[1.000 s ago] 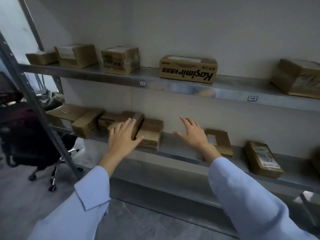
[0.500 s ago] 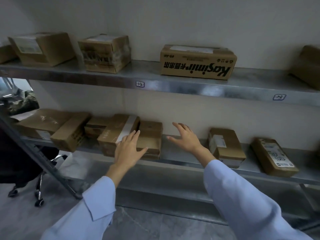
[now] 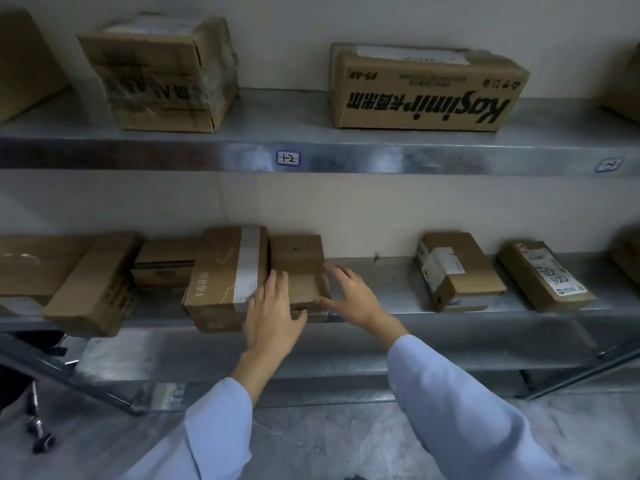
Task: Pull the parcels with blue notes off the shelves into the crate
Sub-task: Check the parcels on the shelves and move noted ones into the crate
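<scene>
Bracketing the small box (image 3: 297, 261) mid lower shelf (image 3: 381, 285), the left hand (image 3: 272, 315) lays straight, closed fingers on its front left and the right hand (image 3: 353, 299) spreads its fingers along the right edge, likely to slide it out. No blue note shows on it, and the crate is out of view. A taped box (image 3: 225, 271) touches its left side.

Matt cardboard parcels (image 3: 298, 271) (some taped), dull brushed-metal shelves (image 3: 398, 157)

left hand (image 3: 273, 317) flat, fingers straight | right hand (image 3: 353, 299) fingers spread
</scene>
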### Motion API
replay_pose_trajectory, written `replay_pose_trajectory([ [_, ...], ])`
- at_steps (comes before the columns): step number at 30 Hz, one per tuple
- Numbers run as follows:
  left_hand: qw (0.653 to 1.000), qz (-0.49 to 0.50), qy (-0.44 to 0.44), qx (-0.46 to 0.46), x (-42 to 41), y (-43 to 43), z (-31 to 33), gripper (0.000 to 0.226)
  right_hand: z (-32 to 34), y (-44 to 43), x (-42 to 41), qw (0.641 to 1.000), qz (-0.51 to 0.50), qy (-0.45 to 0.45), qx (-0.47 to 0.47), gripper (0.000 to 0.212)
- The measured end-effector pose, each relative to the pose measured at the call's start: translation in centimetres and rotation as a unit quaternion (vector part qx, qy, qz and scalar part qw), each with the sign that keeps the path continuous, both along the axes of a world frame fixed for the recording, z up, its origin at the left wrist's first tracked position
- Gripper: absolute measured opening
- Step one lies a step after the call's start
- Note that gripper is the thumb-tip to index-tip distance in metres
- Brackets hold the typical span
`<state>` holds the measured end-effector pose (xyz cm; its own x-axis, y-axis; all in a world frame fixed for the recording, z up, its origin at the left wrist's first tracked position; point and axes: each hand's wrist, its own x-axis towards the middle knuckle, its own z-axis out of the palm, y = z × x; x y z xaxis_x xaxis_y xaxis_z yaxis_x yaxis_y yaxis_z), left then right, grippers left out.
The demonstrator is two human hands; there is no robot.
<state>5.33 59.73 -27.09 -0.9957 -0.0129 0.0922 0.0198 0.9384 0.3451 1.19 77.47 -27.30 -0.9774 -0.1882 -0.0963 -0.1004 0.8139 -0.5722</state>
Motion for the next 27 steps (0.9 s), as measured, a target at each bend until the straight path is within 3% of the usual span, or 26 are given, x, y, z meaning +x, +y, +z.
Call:
replay_pose_trajectory([
  [5,1.0,-0.002,0.019,0.001,0.4,1.0,-0.6,0.085,-0.6,-0.5,-0.8,1.0,0.012,0.006,-0.009,0.079],
  [11,0.997,0.019,-0.023,0.073,0.0,1.2,-1.6,0.087,-1.7,-0.2,-1.1,1.0,0.025,0.0,-0.009,0.082],
  [22,0.984,0.002,0.021,0.179,-0.9,2.4,-2.6,0.087,-2.6,2.6,-0.2,0.999,0.014,0.009,-0.037,0.077],
  [27,0.969,0.014,-0.006,0.246,-2.4,2.2,-3.2,0.091,-2.7,4.2,-0.1,0.999,0.002,0.003,-0.04,0.078],
])
